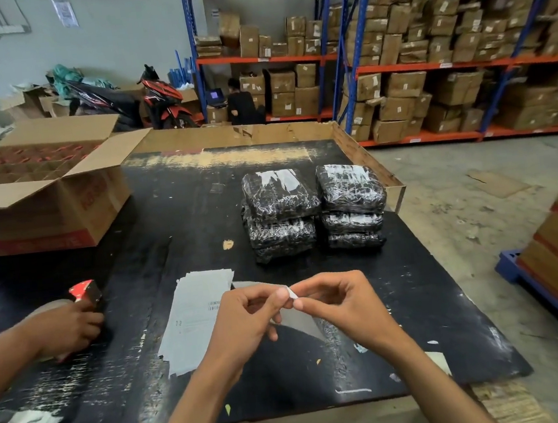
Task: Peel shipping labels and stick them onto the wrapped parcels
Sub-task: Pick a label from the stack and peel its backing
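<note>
Pinched one white label corner [291, 293] between left hand [247, 318] and right hand [342, 304]. Counted two stacks of black film-wrapped parcels [312, 211]. Print on grey label sheets [196, 320] unreadable.

Black shiny parcels [315, 207] w/ white patches, white labels [196, 320], scuffed black table [175, 222], brown box [42, 201].

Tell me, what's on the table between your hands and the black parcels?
Only bare black tabletop lies between the hands and the parcel stacks, seen in the head view.
</note>
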`<state>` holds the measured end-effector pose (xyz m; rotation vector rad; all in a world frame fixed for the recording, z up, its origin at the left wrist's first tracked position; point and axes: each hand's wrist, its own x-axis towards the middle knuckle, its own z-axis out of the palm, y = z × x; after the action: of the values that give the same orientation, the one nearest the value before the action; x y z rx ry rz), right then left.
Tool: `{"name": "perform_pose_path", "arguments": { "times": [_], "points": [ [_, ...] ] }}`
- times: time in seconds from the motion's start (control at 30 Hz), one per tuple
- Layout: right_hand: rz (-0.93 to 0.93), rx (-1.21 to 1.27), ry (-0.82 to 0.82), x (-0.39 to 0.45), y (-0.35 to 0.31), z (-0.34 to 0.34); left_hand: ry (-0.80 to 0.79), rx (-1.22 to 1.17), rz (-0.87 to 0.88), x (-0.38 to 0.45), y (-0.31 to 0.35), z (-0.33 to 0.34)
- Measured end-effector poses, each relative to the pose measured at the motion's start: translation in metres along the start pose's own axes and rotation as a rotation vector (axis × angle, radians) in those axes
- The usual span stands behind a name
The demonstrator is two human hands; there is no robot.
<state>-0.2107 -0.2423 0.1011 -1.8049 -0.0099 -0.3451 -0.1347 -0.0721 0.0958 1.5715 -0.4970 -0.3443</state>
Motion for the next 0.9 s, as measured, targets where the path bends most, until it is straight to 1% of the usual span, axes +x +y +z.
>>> {"name": "perform_pose_path", "arguments": {
  "times": [0.2,0.47,0.77,0.9],
  "points": [
    [0.015,0.022,-0.036,-0.003,-0.004,-0.002,0.020,0.074,0.017,-0.003,0.002,0.003],
    [0.037,-0.083,-0.071,-0.005,-0.007,-0.009,0.008,0.172,0.026,-0.005,0.000,0.006],
    [0.073,-0.098,-0.024,-0.008,-0.008,-0.013,0.000,0.204,0.066,-0.004,-0.002,0.014],
    [0.136,-0.028,-0.015,-0.008,-0.009,-0.012,-0.007,0.218,0.082,-0.003,-0.005,0.015]
  ]
}}
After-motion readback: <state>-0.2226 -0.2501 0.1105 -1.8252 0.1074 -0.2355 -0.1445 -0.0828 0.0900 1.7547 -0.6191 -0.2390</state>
